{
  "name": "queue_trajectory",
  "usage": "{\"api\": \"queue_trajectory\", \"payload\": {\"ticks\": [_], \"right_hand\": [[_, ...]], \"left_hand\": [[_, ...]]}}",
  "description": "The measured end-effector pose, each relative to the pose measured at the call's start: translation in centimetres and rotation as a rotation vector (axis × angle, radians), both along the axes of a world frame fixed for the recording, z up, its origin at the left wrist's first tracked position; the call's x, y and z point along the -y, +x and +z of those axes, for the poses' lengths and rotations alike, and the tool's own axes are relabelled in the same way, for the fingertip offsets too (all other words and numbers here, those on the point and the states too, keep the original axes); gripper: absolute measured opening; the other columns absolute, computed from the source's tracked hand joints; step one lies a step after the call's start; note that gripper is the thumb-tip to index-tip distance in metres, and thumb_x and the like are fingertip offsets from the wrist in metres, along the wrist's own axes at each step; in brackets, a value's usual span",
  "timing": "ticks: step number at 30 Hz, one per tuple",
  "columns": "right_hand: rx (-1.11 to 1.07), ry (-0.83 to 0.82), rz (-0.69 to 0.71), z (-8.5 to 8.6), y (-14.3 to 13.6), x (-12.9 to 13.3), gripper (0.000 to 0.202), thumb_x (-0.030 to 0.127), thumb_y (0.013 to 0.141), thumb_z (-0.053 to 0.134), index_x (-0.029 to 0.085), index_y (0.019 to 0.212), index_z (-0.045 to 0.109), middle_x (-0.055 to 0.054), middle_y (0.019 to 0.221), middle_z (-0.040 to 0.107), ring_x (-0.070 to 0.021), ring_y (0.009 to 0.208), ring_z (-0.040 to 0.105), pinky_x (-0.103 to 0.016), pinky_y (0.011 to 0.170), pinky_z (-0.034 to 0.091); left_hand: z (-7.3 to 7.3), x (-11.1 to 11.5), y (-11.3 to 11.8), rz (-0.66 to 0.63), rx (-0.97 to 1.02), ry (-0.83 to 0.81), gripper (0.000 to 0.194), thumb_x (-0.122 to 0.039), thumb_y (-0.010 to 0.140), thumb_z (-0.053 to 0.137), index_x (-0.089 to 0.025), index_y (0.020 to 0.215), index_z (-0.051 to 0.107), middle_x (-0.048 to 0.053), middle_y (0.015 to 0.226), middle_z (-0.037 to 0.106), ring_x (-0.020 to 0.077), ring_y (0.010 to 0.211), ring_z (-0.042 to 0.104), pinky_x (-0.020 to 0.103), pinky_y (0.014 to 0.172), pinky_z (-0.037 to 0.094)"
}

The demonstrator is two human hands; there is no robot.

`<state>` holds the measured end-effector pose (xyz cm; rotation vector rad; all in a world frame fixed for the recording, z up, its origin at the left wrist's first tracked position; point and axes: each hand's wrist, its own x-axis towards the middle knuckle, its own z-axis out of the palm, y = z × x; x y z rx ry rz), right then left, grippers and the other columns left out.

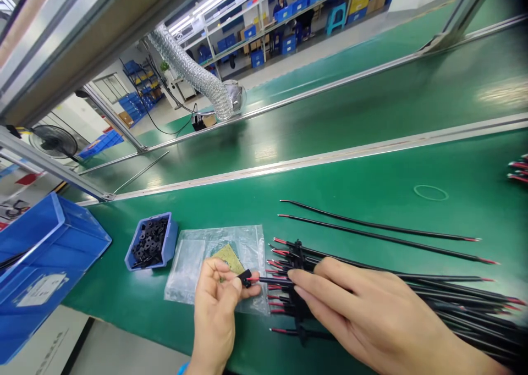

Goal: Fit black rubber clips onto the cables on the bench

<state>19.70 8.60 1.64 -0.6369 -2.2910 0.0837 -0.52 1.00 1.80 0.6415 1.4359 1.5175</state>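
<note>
While connector in left hand — cable in right hand.

Two hands, one held cable, one held black piece, two separate cables, one clear bag, one stool

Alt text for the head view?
Left hand pinches a small black part at the red end of a black cable held by the right hand. More cables lie on a green bench; a small blue bin of black parts sits at left.
</note>
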Motion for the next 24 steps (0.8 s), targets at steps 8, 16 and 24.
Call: {"api": "queue_trajectory", "payload": {"ticks": [8, 16, 24], "right_hand": [[0.006, 0.052, 0.033, 0.4, 0.4, 0.2, 0.022, 0.016, 0.097, 0.042, 0.018, 0.098, 0.065, 0.001, 0.065, 0.052, -0.014, 0.052, 0.05, -0.03, 0.047, 0.033], [0.024, 0.076, 0.058, 0.9, 0.5, 0.7, 0.026, 0.014, 0.097, 0.038, 0.019, 0.099, 0.063, 0.001, 0.066, 0.053, -0.0144, 0.053, 0.048, -0.03, 0.047, 0.034], [0.0, -0.013, 0.064, 1.4, 0.9, 0.5, 0.025, 0.015, 0.098, 0.04, 0.021, 0.094, 0.065, 0.002, 0.064, 0.05, -0.0135, 0.05, 0.046, -0.03, 0.045, 0.03]], "left_hand": [[-0.1, 0.5, 0.0, -0.029, 0.014, 0.043, 0.032, -0.032, 0.075, 0.08, -0.02, 0.091, 0.055, -0.002, 0.076, 0.057, 0.0252, 0.092, 0.073, 0.032, 0.078, 0.059], [-1.2, 1.2, -0.2, -0.106, 0.006, 0.111, 0.033, -0.024, 0.074, 0.082, -0.022, 0.099, 0.06, -0.003, 0.07, 0.059, 0.0151, 0.072, 0.069, 0.026, 0.074, 0.058], [-1.0, 0.5, -0.2, -0.184, -0.112, 0.206, 0.005, -0.022, 0.08, 0.076, -0.021, 0.083, 0.072, 0.002, 0.08, 0.059, 0.0144, 0.075, 0.068, 0.024, 0.073, 0.057]]}}
